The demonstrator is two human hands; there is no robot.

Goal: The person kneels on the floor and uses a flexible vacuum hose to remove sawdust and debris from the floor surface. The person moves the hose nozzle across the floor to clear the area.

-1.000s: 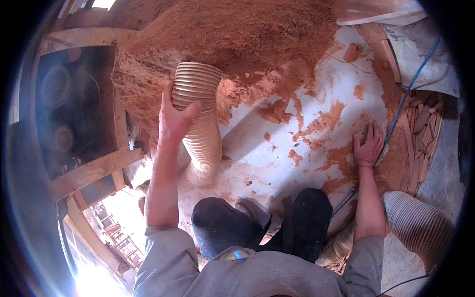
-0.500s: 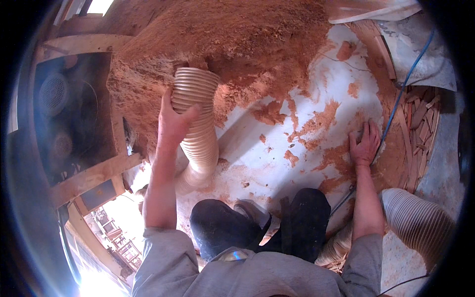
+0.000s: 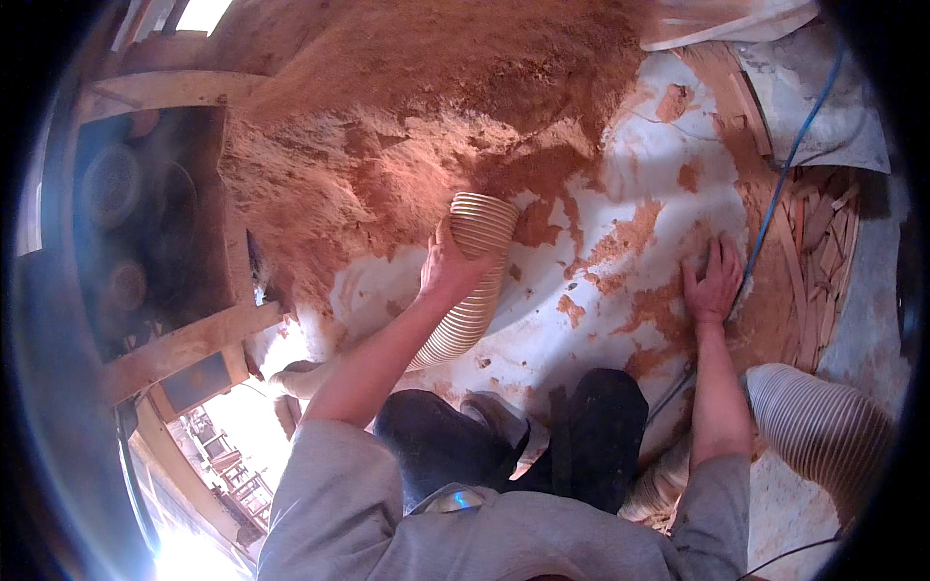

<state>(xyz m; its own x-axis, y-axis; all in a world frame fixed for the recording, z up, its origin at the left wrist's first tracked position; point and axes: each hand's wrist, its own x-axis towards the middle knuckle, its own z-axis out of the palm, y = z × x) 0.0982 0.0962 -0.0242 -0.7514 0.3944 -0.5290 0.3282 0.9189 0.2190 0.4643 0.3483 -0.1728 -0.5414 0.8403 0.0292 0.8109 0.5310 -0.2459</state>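
Observation:
My left hand (image 3: 452,266) grips a ribbed, cream-coloured flexible hose (image 3: 477,310) near its upper end. That end rests at the lower edge of a large heap of reddish-brown sawdust-like material (image 3: 407,97), and its mouth faces the heap. From there the hose bends back toward the lower left, partly hidden behind my forearm. On the right, my right hand (image 3: 714,281) lies flat with its fingers spread on the pale floor (image 3: 542,329), which is streaked with the same reddish dust. A blue cord (image 3: 775,218) runs just beside it.
Wood scraps (image 3: 826,257) are piled at the far right. A thick ribbed hose (image 3: 819,431) curves by my right arm. At left stands a wooden frame (image 3: 194,349) with a dark panel (image 3: 155,213). My bent knees (image 3: 605,436) are close below the hands.
My left hand has swung the hose end rightward and nearer to me, along the heap's lower edge. More pale floor shows at left where the hose was. My right hand has stayed in place.

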